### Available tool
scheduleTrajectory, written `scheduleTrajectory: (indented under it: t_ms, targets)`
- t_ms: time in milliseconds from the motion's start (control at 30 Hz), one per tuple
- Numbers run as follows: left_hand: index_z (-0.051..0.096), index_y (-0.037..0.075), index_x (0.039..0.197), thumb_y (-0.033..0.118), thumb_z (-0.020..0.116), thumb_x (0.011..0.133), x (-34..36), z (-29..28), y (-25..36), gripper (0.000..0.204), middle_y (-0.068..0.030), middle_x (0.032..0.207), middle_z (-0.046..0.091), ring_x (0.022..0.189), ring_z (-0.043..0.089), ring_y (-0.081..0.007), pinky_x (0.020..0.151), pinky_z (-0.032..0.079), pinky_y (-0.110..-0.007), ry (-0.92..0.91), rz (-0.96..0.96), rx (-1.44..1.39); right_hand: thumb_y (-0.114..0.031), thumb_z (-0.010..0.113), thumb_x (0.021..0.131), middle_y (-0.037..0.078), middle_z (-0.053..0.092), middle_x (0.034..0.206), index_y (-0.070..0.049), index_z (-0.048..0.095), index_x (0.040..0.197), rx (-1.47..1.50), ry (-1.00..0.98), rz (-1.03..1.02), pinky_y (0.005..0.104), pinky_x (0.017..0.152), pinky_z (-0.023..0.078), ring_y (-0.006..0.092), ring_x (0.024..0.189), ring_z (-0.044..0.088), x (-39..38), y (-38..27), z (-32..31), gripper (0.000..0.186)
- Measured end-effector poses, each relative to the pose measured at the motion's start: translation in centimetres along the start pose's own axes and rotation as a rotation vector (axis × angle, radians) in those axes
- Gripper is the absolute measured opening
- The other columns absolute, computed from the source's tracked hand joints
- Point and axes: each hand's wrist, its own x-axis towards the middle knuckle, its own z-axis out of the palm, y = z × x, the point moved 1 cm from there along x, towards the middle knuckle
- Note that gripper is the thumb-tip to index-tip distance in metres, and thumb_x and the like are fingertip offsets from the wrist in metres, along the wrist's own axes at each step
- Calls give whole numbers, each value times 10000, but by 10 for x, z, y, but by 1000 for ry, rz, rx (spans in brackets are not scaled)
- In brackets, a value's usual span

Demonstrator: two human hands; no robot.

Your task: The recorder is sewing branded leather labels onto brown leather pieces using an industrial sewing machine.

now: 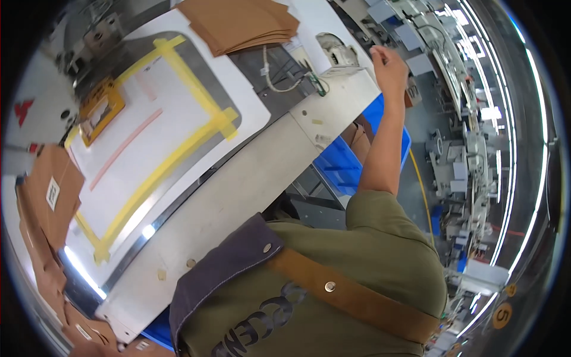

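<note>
My right hand (pixel 391 70) is raised past the right end of the worktable (pixel 238 184), its arm stretched out. Its fingers are curled together, and whatever they may hold is too small to make out. Closest to it is a pale machine part with an opening (pixel 338 52) at the table's corner. My left hand does not show. A stack of brown fabric pieces (pixel 238 27) lies at the far side. On the left, a brown piece with a white label (pixel 52 193) hangs beside a white sheet (pixel 134 172) edged with yellow tape. A yellow frame-like plate (pixel 102 112) sits under the machine head (pixel 101 35).
A blue crate (pixel 336 163) holding brown pieces stands below the table's right end. A cable (pixel 267 74) loops near the stack. More brown pieces (pixel 83 327) lie at the lower left. Rows of sewing machines (pixel 461 160) stand beyond the aisle at right.
</note>
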Motion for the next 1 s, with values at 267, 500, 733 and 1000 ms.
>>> scheduleTrajectory:
  t_ms: [267, 500, 733, 1000]
  targets:
    - [676, -51, 1371, 164, 524, 1144, 33, 29, 21, 348, -172, 1462, 689, 1160, 722, -269, 1011, 577, -388, -47, 60, -64, -314, 773, 944, 114, 835, 1031, -125, 870, 1075, 64, -309, 179, 418, 849, 607, 301, 943, 795, -12, -1, 34, 249]
    - [687, 40, 1367, 265, 600, 1116, -1, 111, -11, 348, -178, 1563, 624, 1165, 724, -243, 917, 594, -366, -316, 11, -172, -434, 832, 844, 119, 832, 1014, -136, 868, 980, -346, -529, 254, 467, 863, 611, 347, 1007, 790, 0, -36, 50, 330]
    - [735, 72, 1313, 277, 626, 1116, -12, 118, -25, 305, -134, 1538, 651, 1189, 723, -240, 977, 590, -374, -288, -156, -294, -357, 828, 788, 129, 830, 1073, -116, 838, 1049, -377, -536, 269, 476, 870, 614, 356, 1053, 787, 4, -26, 68, 355]
    - [738, 58, 1300, 230, 627, 1121, -10, 117, -26, 273, -140, 1502, 661, 1192, 710, -226, 995, 582, -366, -300, -216, -375, -316, 887, 791, 85, 821, 1018, -86, 757, 1131, -19, -360, 240, 408, 824, 594, 262, 931, 769, 4, -21, 40, 430]
